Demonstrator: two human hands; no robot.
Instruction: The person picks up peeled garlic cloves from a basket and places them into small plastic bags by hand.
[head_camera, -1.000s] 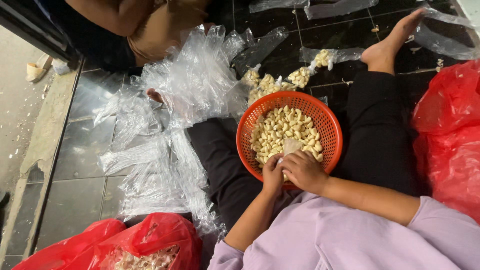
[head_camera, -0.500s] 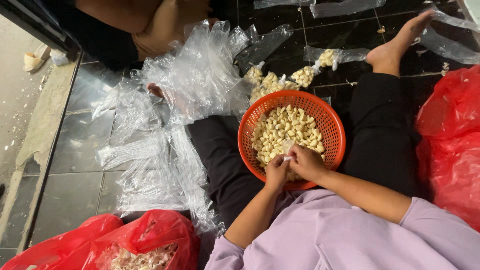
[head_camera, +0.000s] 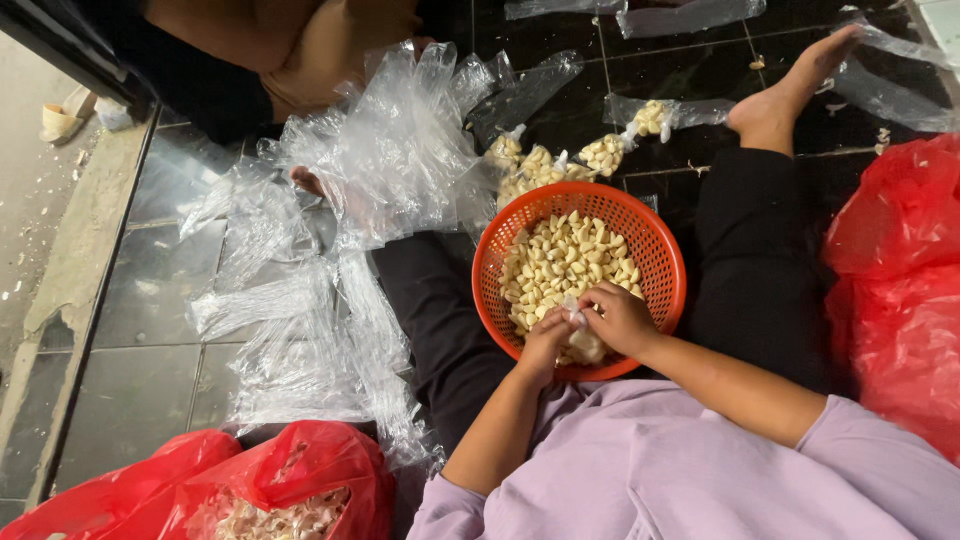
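Hands meet over the near rim of an orange basket (head_camera: 655, 240) that rests in the lap of a seated person in a lilac top and black trousers. The left hand (head_camera: 545, 345) comes up from below with the wrist bent, and the right hand (head_camera: 620, 320) reaches in from the right with its forearm laid across the lap. The fingers of both hands are drawn together, pinched on 1 small pale clove (head_camera: 577, 318) held between them just above the heap. The basket is round, made of plastic mesh, and filled with peeled garlic cloves (head_camera: 560, 265), cream-coloured and piled loosely. The pinched clove sits right at the fingertips, touching both hands, near the closest edge of the heap. Crumpled clear plastic bags (head_camera: 370, 170) spread over the dark tiled floor (head_camera: 150, 300) to the left, some small bags of cloves (head_camera: 600, 152) lie beyond the basket, and red bags (head_camera: 900, 280) stand at the right and lower left.
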